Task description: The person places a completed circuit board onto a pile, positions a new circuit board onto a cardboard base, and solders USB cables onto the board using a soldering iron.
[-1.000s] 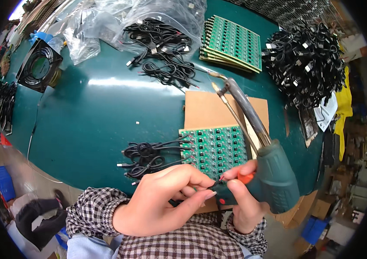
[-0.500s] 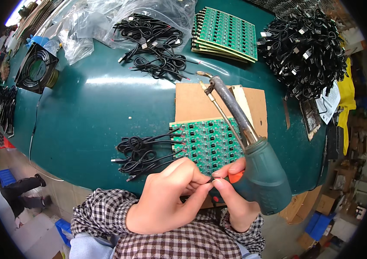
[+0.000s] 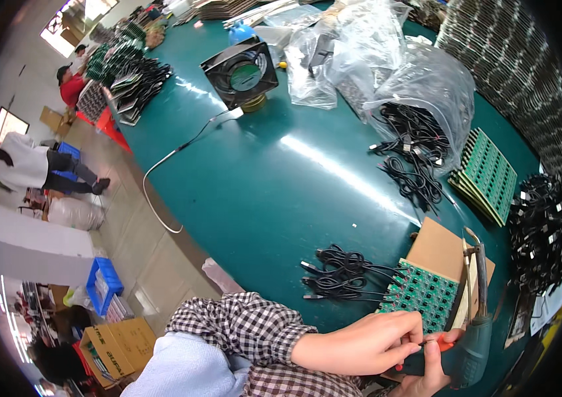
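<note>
My left hand is closed in a pinch on the thin end of a black cable, at the lower right. Facing it, my right hand is closed around a green soldering gun with an orange trigger, its thumb and finger meeting at the same cable end. The gun's metal tip points away from me. Just beyond my hands lies a green circuit board panel on brown cardboard. Several black USB cables run from the panel's left edge and lie coiled on the table.
Across the green table stand a black fan, a plastic bag with black cables spilling out, and stacked circuit panels. A large cable heap lies right. Beyond the left edge, a person is on the floor area.
The view has swung to the left, so my hands and the panel now appear at the lower right. Both hands keep their pinch at the cable end.
</note>
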A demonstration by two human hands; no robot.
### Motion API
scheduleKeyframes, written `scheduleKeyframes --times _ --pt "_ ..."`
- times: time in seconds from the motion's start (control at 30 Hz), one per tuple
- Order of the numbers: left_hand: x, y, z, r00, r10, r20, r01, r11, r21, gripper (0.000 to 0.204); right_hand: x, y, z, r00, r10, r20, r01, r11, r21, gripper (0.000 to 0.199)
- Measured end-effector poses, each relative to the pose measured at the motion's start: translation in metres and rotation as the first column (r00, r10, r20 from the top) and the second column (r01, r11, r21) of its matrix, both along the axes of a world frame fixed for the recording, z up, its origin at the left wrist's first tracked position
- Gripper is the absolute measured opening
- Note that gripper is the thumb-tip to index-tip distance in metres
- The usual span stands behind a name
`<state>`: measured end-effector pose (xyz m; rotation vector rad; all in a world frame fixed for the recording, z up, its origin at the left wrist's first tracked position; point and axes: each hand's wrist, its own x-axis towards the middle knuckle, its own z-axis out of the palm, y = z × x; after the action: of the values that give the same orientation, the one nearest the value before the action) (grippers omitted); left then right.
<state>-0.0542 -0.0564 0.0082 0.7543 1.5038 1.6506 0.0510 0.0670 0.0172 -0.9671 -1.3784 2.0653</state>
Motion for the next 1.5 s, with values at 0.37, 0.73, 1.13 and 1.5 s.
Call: scheduleKeyframes --times 0.37,0.73,1.13,1.5 --pt "-0.009 -0.011 0.006 0.950 -0.007 -0.313 -0.064 0.974 -0.216 0.011 -0.011 -0.007 0.004 0.993 0.042 0.109 -0.053 0.994 0.101 0.037" --pt "0.012 -0.001 -0.003 0.958 0.123 0.259 -0.098 0.989 -0.108 0.008 -0.004 -0.005 0.004 0.994 0.024 0.105 -0.032 0.997 0.068 0.034" --pt "0.020 0.003 -0.014 0.916 0.205 0.344 -0.193 0.979 -0.071 0.009 -0.005 -0.007 0.002 0.993 0.026 0.112 -0.031 0.998 0.048 0.037" --pt "0.027 0.005 -0.024 0.969 0.223 0.106 -0.231 0.971 0.066 0.012 -0.003 -0.007 0.002 0.992 0.030 0.120 -0.038 0.997 0.064 0.035"
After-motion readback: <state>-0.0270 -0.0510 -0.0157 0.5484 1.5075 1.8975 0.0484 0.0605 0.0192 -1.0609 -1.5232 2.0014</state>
